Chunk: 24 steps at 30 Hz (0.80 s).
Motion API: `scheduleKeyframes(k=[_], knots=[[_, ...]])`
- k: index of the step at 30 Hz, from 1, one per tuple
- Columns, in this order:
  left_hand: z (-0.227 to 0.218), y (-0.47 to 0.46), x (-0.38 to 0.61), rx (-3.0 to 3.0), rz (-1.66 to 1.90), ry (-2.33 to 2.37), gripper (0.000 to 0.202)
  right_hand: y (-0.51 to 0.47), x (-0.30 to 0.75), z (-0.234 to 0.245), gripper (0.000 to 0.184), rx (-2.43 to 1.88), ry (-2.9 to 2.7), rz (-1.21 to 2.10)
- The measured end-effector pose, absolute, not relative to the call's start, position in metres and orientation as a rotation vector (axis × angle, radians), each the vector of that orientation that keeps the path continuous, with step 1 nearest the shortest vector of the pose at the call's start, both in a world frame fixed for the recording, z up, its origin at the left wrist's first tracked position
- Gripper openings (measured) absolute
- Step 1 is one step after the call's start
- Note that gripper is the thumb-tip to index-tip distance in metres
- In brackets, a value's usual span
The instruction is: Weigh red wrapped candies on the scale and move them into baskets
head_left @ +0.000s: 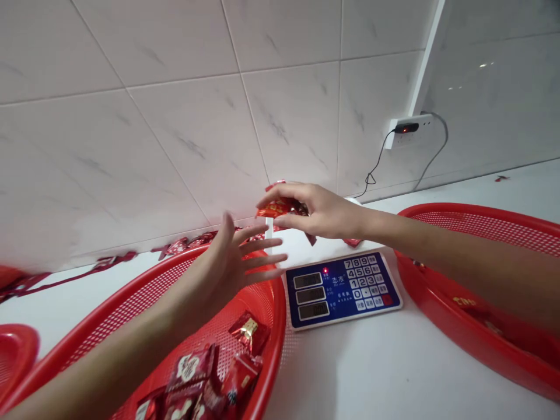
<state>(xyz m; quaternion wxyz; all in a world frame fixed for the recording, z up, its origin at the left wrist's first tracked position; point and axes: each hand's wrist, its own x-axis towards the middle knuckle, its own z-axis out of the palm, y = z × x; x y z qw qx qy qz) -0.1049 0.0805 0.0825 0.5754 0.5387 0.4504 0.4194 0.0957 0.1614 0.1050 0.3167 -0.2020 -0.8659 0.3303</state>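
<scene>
My right hand point(317, 211) reaches in from the right, with its fingertips pinching a bunch of shiny red candy packets point(280, 207) above the white platform of a digital scale point(343, 289). My left hand point(234, 262) is spread open with its fingers apart, close below those packets, and holds nothing. Under my left forearm lies a red mesh basket point(131, 297) holding several red-and-gold wrapped candy packets point(210, 373). A small red piece point(352, 242) sits at the back of the scale.
A second red mesh basket point(455, 216) lies at the right, partly under my right forearm. Red wrappers and strips point(175, 248) line the foot of the tiled wall. A red rim point(15, 350) shows at far left. A plugged-in wall socket point(406, 125) trails black cables.
</scene>
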Motion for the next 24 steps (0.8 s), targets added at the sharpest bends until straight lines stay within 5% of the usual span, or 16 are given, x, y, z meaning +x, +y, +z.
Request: scheduleKeyframes(k=[3,6,17,20,24], knots=[[0.089,0.114,-0.072,1.113,1.007,0.869,0.078,0.156,0.083,0.103,0.028,-0.445,-2.270,0.665],[0.090,0.127,-0.053,0.981,1.067,0.766,0.079,0.161,0.081,0.090,0.041,-0.463,-2.225,0.634],[0.072,0.129,-0.059,1.075,1.072,0.877,0.025,0.157,0.112,0.079,0.099,-0.642,-2.399,0.750],[0.077,0.119,-0.072,1.131,1.055,0.976,0.020,0.153,0.127,0.088,0.094,-0.653,-2.426,0.786],[0.086,0.090,-0.112,1.342,0.932,1.240,0.040,0.161,0.162,0.088,0.061,-0.959,-2.466,0.738]])
